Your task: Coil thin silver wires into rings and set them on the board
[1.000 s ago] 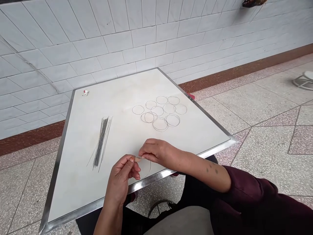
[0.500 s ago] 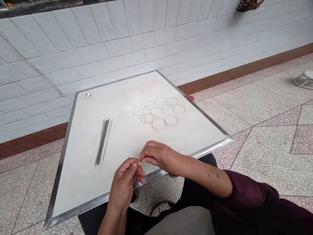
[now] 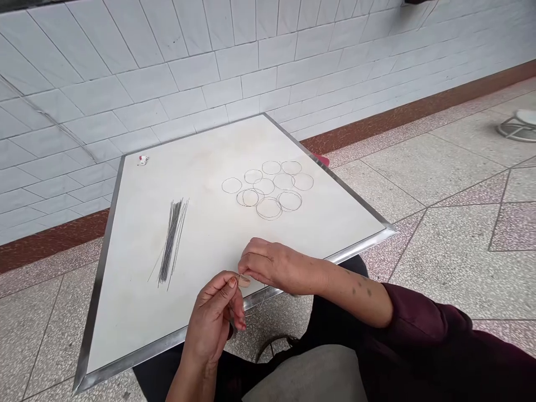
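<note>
Above the table's near edge, my left hand (image 3: 213, 315) is closed in a pinch, thumb against index finger, on a thin wire (image 3: 262, 302). A small tan piece (image 3: 243, 282) shows at its fingertips; whether it is tape round a finger or a separate thing I cannot tell. Close against it, my right hand (image 3: 276, 267) has its fingers closed at the same wire, and its fingertips are partly hidden. The wire curves down in a faint loop below both hands. Several wire rings (image 3: 268, 208) lie overlapping beyond the right hand. To the left rests a bundle of straight wires (image 3: 171, 243).
The white table (image 3: 138, 312) has a metal rim and stands against a tiled wall (image 3: 176, 106). A small white and red object (image 3: 143, 160) sits at its far left corner. On the floor at right stands a round stool (image 3: 519, 125).
The view has shifted slightly, so the table and wires appear a little up and left. My fingers have moved slightly at the wire, and more of the tan piece shows.
</note>
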Available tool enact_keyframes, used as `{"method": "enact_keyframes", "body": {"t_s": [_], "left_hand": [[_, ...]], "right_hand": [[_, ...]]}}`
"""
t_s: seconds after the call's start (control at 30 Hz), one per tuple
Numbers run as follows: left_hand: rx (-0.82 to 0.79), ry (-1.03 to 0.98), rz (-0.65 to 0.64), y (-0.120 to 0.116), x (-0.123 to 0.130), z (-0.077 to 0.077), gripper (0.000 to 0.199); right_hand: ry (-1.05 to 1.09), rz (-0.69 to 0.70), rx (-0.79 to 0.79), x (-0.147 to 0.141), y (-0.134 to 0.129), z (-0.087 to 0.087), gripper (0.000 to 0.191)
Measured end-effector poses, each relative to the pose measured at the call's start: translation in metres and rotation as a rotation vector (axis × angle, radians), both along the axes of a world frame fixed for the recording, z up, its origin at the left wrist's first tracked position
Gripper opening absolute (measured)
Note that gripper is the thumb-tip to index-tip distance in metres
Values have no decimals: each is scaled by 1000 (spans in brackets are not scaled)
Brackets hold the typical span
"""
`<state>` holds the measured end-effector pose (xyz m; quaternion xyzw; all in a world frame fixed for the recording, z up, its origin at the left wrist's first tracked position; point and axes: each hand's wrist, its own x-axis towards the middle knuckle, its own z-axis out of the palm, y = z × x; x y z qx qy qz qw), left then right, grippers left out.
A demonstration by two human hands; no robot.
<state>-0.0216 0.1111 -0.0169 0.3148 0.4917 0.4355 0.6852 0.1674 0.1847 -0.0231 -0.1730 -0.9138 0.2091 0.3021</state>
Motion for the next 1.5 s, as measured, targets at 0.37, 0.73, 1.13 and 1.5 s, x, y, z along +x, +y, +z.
{"method": "enact_keyframes", "body": {"t_s": [0.37, 0.73, 1.13, 1.5], "left_hand": [[-47, -112, -47, -3, 1, 1, 22], [-69, -86, -6, -6, 5, 4, 25], [-41, -55, -113, -16, 4, 15, 19], [36, 127, -156, -14, 5, 11, 27]], "right_hand": [[-17, 25, 91, 2, -2, 2, 16], [19, -4, 4, 2, -7, -5, 13], [205, 24, -335, 7, -14, 4, 17], [147, 95, -333, 7, -17, 9, 16]]}}
